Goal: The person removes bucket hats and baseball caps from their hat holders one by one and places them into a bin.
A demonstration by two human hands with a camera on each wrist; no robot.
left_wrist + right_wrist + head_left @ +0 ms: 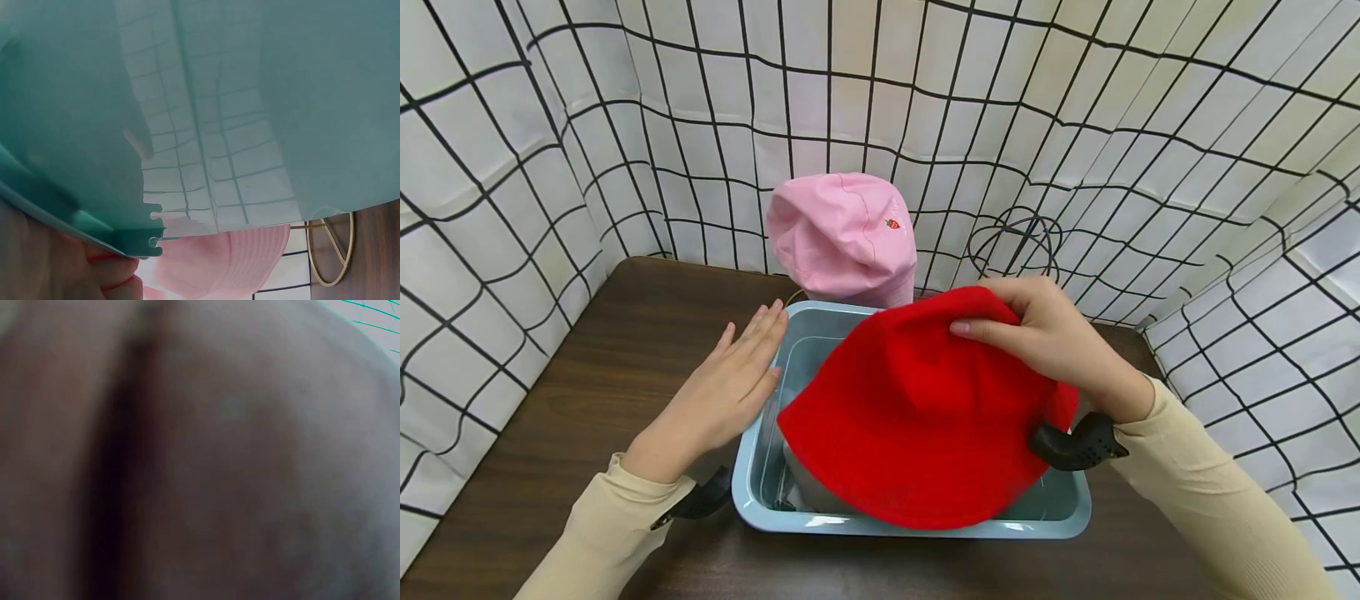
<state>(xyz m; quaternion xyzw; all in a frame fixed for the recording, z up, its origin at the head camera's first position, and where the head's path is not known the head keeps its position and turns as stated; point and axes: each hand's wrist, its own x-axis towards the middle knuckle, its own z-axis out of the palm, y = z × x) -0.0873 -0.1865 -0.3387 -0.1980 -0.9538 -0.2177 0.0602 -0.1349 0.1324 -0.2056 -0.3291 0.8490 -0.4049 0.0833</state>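
Note:
A red bucket hat (917, 417) hangs over the light blue basin (910, 527), covering much of its inside. The right hand (1045, 337) pinches the hat's crown between thumb and fingers. At the basin's left rim lies the left hand (722, 396), its fingers straight and close together. In the left wrist view, the fingers (69, 269) show along the edge of the basin's glossy wall (337, 112). Something greyish (812, 483) is partly visible in the basin under the hat's brim. The right wrist view is dark and blurred.
Behind the basin stands a pink hat (846, 237) with a small strawberry motif. A gold wire ring (334, 250) shows near it in the left wrist view. Black wire loops (1018, 242) are at the back right. White grid-patterned curtains (700, 108) surround the dark wooden table (587, 400).

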